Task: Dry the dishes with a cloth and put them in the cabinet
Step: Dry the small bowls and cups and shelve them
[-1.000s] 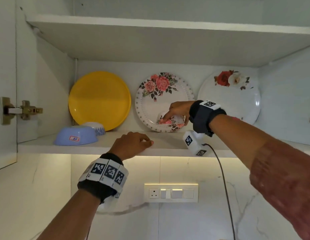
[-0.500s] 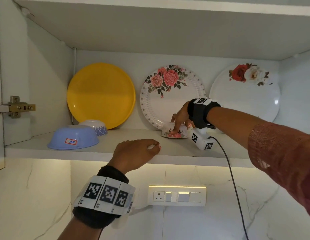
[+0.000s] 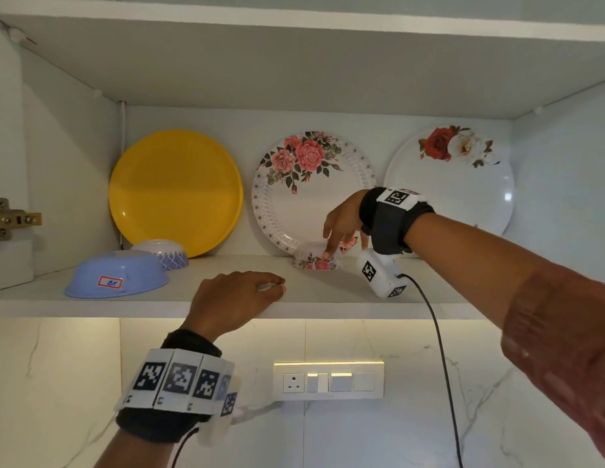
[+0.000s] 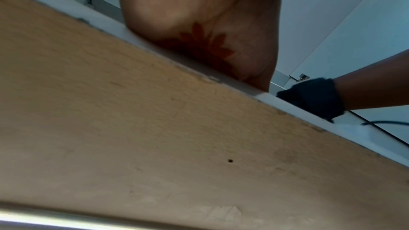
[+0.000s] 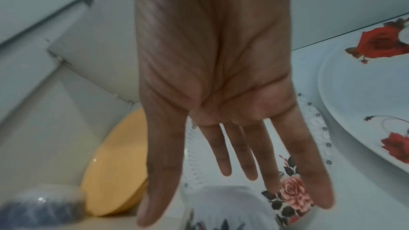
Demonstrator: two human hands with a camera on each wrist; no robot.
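Observation:
A small floral bowl (image 3: 314,261) stands upside down on the cabinet shelf (image 3: 328,295), in front of the floral plate (image 3: 311,197). My right hand (image 3: 341,231) hovers just above it with fingers pointing down, and one fingertip (image 3: 328,255) touches the bowl's base. In the right wrist view the right hand (image 5: 234,172) has straight, spread fingers over the bowl (image 5: 223,204) and holds nothing. My left hand (image 3: 236,295) rests on the shelf's front edge with loosely curled fingers and holds nothing. No cloth is in view.
A yellow plate (image 3: 176,190) and a white rose plate (image 3: 453,184) lean on the back wall. An upturned blue bowl (image 3: 115,275) and a small patterned bowl (image 3: 162,253) sit at the left. A switch panel (image 3: 328,380) is below the shelf.
My right hand lowered the floral bowl from in front of the plate onto the shelf, then straightened its fingers off it. The left hand stayed on the shelf edge.

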